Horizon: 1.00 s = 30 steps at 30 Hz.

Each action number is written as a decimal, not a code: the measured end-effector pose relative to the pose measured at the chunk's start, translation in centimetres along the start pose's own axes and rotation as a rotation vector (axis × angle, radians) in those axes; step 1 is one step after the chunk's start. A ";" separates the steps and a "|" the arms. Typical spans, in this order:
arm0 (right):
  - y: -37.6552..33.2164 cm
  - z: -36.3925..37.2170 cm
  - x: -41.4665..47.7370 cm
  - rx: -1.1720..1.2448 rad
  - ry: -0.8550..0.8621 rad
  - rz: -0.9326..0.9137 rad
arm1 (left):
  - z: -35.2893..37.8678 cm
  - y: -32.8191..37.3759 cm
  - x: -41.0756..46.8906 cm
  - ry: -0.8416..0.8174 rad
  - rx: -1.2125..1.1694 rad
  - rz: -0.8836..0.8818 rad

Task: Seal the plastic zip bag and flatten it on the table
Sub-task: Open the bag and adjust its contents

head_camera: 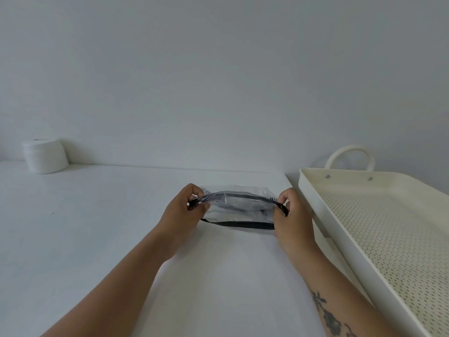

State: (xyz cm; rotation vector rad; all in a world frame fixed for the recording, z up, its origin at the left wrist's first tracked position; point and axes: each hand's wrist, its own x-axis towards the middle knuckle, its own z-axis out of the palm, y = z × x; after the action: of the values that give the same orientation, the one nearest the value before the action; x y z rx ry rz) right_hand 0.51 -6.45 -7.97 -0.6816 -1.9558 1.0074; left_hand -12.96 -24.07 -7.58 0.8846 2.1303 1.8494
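A clear plastic zip bag (239, 210) with a black zip strip lies on the white table (97, 227), its mouth facing me. The mouth gapes: the upper black strip arches above the lower strip, which rests on the table. My left hand (184, 210) pinches the left end of the upper strip. My right hand (291, 215) pinches its right end. Some black print shows on the bag near my right hand.
A cream perforated metal tray (379, 227) with a loop handle stands just right of the table, close to my right forearm. A white lidded jar (45, 155) sits at the far left by the wall. The wall runs along the table's far edge.
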 end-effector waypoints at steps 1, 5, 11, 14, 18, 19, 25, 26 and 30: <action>-0.3 0.1 -0.2 -0.027 0.030 -0.021 | 0.1 0.0 0.0 0.016 0.006 0.012; -1.3 0.4 -1.1 -0.109 0.131 -0.104 | 0.8 0.2 0.1 0.148 0.098 0.052; -1.4 0.7 -1.2 -0.170 0.211 -0.160 | 1.0 0.7 -0.3 0.162 0.090 0.044; -0.7 0.3 -0.6 -0.121 0.127 -0.145 | 0.7 1.3 -0.5 0.044 0.053 0.002; -0.6 0.0 -0.3 0.005 -0.075 -0.156 | 0.5 1.6 -0.5 0.089 0.058 0.023; -0.7 0.1 -0.4 0.032 -0.126 -0.158 | 0.4 1.6 -0.5 0.092 0.041 0.012; -0.9 0.1 -0.5 0.076 -0.135 -0.237 | -0.1 1.4 -0.1 0.049 -0.111 -0.035; -1.0 -0.1 -0.5 0.100 -0.129 -0.231 | -0.2 1.6 -0.1 0.018 -0.156 -0.044; -1.5 -0.4 -0.3 0.210 -0.071 -0.211 | -0.6 2.3 -0.4 -0.147 -0.279 -0.060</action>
State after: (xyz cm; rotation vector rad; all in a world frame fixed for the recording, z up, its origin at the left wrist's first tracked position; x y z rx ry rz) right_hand 0.86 -7.29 -6.65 -0.3195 -1.9020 1.0978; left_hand -12.24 -24.70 -5.39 0.8520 1.7400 1.9250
